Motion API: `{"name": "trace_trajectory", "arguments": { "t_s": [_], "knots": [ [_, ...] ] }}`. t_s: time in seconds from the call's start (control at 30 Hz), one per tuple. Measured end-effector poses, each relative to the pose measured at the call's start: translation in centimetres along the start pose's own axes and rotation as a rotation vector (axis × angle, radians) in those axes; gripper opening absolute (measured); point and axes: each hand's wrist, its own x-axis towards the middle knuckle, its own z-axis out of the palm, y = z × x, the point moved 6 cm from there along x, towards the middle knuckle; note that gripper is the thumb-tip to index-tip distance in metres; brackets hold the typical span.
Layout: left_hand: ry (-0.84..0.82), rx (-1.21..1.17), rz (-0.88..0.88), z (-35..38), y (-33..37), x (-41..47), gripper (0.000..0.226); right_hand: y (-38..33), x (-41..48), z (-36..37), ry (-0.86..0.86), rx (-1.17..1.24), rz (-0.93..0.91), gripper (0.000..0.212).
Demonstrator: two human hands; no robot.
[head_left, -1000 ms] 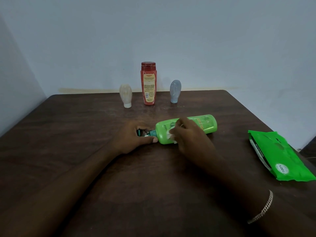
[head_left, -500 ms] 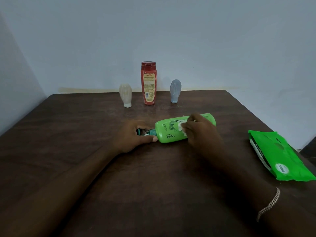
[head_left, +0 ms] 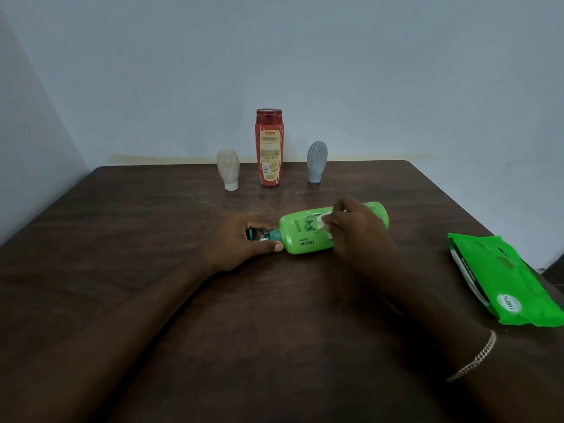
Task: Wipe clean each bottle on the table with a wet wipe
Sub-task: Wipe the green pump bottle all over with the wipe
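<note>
A green bottle (head_left: 302, 236) lies on its side in the middle of the dark wooden table (head_left: 152, 239), its teal pump end pointing left. My left hand (head_left: 241, 242) grips that pump end. My right hand (head_left: 357, 236) holds a crumpled white wet wipe (head_left: 324, 221) pressed against the bottle's body and covers its right half. At the back stand a red bottle (head_left: 269, 148), a cream bottle (head_left: 228, 172) to its left and a grey-blue bottle (head_left: 316, 161) to its right, both resting on their caps.
A green wet-wipe pack (head_left: 503, 279) lies near the table's right edge. A pale wall runs behind the table and along the left side.
My right hand slid the wipe rightward along the green bottle, then came back a little to the left. My left hand stayed on the pump end.
</note>
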Motion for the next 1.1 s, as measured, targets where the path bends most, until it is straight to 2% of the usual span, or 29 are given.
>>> {"name": "trace_trajectory", "arguments": {
  "t_s": [0.1, 0.27, 0.33, 0.47, 0.53, 0.63, 0.7, 0.8, 0.87, 1.0, 1.1],
  "knots": [
    [0.002, -0.021, -0.006, -0.1, -0.2, 0.0, 0.039, -0.8, -1.0, 0.3, -0.083, 0.013, -0.062, 0.014],
    [0.008, -0.008, -0.010, -0.1, 0.0, 0.0, 0.038, 3.1, -0.3, -1.9, 0.038, -0.027, 0.094, 0.012],
    [0.005, 0.004, -0.016, 0.0, 0.2, 0.0, 0.037, 2.2, 0.3, -1.6, 0.052, -0.028, 0.060, 0.010],
    [-0.010, -0.029, -0.004, -0.1, 0.3, -0.1, 0.038, 0.2, -0.6, -0.5, -0.044, 0.002, -0.050, 0.011],
    [-0.002, -0.033, 0.008, -0.1, 0.2, -0.1, 0.038, 1.6, -0.8, -1.2, -0.039, 0.001, 0.007, 0.016],
    [0.008, -0.025, 0.011, -0.1, 0.3, 0.0, 0.038, 4.3, -0.2, -2.5, 0.070, -0.013, 0.148, 0.026],
    [0.009, -0.032, 0.005, -0.1, 0.3, 0.0, 0.039, 3.7, 0.1, -2.4, 0.081, -0.009, 0.122, 0.020],
    [-0.003, -0.042, -0.007, -0.1, 0.1, 0.0, 0.038, 1.6, -0.6, -1.3, -0.003, 0.010, 0.015, 0.017],
    [-0.001, -0.035, -0.015, -0.1, 0.2, -0.1, 0.037, 2.3, -0.9, -1.6, -0.009, 0.021, 0.055, 0.024],
    [0.005, -0.012, -0.040, -0.1, 0.1, 0.0, 0.033, 6.2, -0.4, -3.3, 0.119, 0.024, 0.223, 0.030],
    [0.039, -0.050, -0.077, -0.3, -0.3, 0.1, 0.030, 5.2, -0.2, -2.9, 0.105, 0.060, 0.167, 0.028]
  ]
}}
